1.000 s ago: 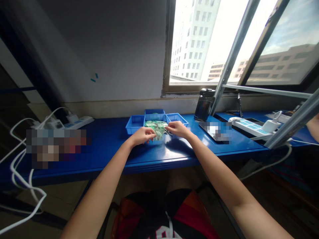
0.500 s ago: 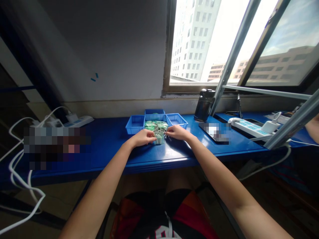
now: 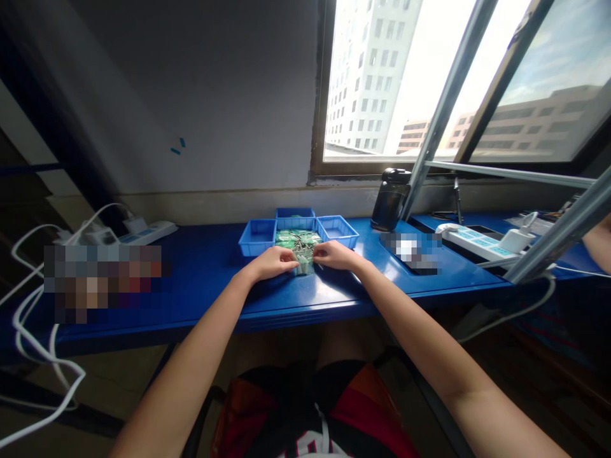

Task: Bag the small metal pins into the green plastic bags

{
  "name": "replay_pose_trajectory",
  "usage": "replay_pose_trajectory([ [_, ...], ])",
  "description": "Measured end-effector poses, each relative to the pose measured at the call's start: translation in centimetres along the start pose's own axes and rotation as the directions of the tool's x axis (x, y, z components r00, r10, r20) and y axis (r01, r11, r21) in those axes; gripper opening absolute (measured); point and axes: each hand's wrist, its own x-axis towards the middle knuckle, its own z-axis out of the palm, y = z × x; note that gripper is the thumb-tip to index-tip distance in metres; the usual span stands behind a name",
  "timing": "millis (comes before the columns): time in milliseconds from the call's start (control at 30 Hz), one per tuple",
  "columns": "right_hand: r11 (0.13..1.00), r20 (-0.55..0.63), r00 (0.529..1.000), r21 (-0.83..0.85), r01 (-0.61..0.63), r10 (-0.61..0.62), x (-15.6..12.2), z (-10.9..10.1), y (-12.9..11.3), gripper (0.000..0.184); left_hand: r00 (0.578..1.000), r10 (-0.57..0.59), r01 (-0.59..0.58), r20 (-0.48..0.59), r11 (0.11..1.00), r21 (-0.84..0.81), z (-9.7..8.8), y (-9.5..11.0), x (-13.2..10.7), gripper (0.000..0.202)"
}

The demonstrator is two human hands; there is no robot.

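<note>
In the head view, a small see-through greenish plastic packet (image 3: 304,264) with pale pieces in it lies at the near side of a pile of thin metal parts (image 3: 300,243). My left hand (image 3: 274,262) is closed, thumb and fingers pinching the packet's left edge. At its right edge is my right hand (image 3: 334,254), fingertips pinched together; what they hold is too small to name. Green-and-clear packaging (image 3: 285,238) lies under and around the metal parts.
Blue plastic bins, a left one (image 3: 258,238), a right one (image 3: 338,231) and a back one (image 3: 294,212), surround the pile. On the right stand a black bottle (image 3: 389,200), a blurred-out flat device (image 3: 420,264) and a power strip (image 3: 472,242). White cables (image 3: 28,324) hang at left.
My right hand has shifted slightly left, closer to the packet's right edge. My left hand stays at the packet's left edge. The view has tilted a little.
</note>
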Motion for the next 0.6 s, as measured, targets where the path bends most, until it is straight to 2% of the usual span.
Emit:
replay_pose_trajectory([
  [600,1.0,-0.006,1.0,0.026,0.006,-0.006,-0.3,-0.3,-1.4,0.012,1.0,0.017,-0.016,-0.003,1.0,0.026,-0.1,0.1,0.0,0.034],
])
